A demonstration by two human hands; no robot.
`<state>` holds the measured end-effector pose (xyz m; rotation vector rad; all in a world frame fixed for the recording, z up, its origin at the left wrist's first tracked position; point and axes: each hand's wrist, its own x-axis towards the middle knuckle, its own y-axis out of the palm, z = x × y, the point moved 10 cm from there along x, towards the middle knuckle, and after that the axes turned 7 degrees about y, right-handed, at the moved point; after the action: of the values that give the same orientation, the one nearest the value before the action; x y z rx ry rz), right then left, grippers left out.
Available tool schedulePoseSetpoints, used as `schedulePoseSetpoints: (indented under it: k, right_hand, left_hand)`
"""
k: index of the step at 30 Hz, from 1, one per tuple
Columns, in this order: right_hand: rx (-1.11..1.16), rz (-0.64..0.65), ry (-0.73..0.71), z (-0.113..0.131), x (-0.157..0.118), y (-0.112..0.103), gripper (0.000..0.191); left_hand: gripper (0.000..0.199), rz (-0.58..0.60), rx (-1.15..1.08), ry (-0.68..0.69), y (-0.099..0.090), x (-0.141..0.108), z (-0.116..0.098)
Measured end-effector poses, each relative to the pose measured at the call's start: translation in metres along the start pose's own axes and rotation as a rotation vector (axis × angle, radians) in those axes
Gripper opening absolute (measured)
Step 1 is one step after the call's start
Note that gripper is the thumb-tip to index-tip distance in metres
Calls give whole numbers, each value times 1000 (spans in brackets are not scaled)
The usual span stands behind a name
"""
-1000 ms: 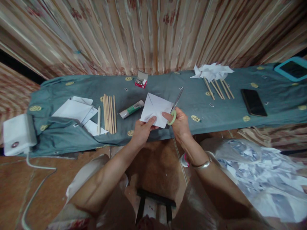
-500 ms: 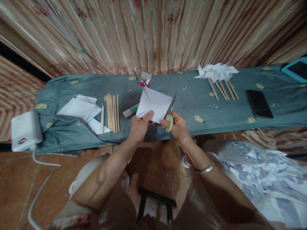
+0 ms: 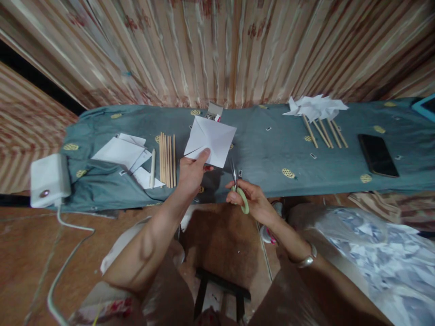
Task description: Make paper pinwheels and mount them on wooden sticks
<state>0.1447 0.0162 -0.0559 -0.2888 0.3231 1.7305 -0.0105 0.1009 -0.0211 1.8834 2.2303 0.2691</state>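
Left hand point(image 3: 194, 173) pinching white paper square point(image 3: 215, 140) by its near-left part, thumb on top. Sheet is up over the middle of the cloth-covered worktop point(image 3: 265, 156), partly hiding a small open box point(image 3: 215, 110). Slit visible at the sheet's left corner. Right hand point(image 3: 250, 194) gripping green-handled scissors point(image 3: 234, 177), blades pointing away from wearer, just beside the sheet's near-right corner, apart from it. Can't tell the blade gap. Left of sheet: row of wooden sticks point(image 3: 166, 158), white rod point(image 3: 152, 167) partly over loose paper pile point(image 3: 120, 151). Right: folded paper shapes point(image 3: 319, 107) on sticks, then black phone point(image 3: 378, 155).
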Motion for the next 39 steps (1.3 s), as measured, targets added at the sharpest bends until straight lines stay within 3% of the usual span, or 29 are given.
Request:
schedulePoseSetpoints:
  k: [6,14,39]
  right_hand:
    - [-106,129,19,-3,-7,13,51]
    - [-110,130,-16,5,-7,9,50]
    - [-66,127,0,1,-7,8,48]
  left_hand:
    - [29,53,57,-11,7,-5,7]
    - [22,110,69,-17,16,-10,10]
    - [20,119,45,-53,19,-15,11]
